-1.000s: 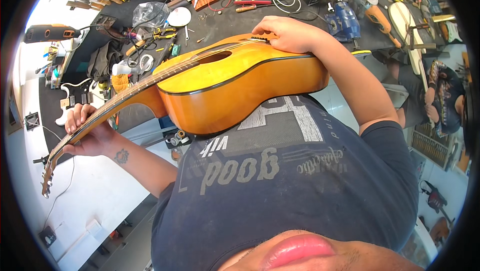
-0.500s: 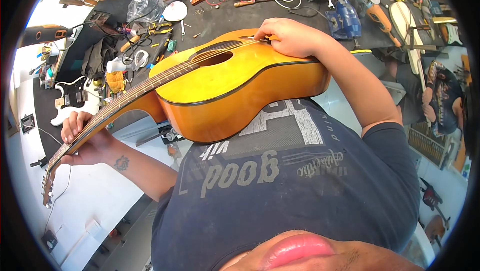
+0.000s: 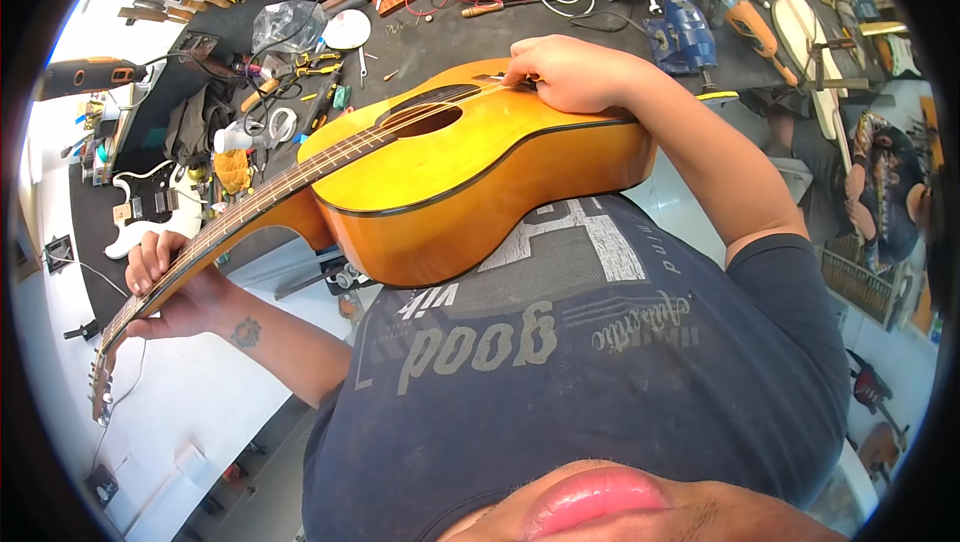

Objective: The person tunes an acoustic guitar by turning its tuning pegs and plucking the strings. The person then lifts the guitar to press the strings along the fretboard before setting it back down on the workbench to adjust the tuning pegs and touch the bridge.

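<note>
An acoustic guitar [image 3: 480, 154] is being held slantwise against the dark shirt [image 3: 650, 422], beside the cluttered workbench [image 3: 430, 40]. Its neck [image 3: 262, 196] is being grasped near the headstock [image 3: 102, 382] by the left hand [image 3: 190, 304]; the strings [image 3: 440, 110] are being touched by the right hand [image 3: 575, 75], though whether anything is being pinched there cannot be told.

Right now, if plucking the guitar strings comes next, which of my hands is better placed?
Probably the right hand: it rests on the guitar, at the body end of the strings. The left hand is gripping the neck near the headstock.
</note>
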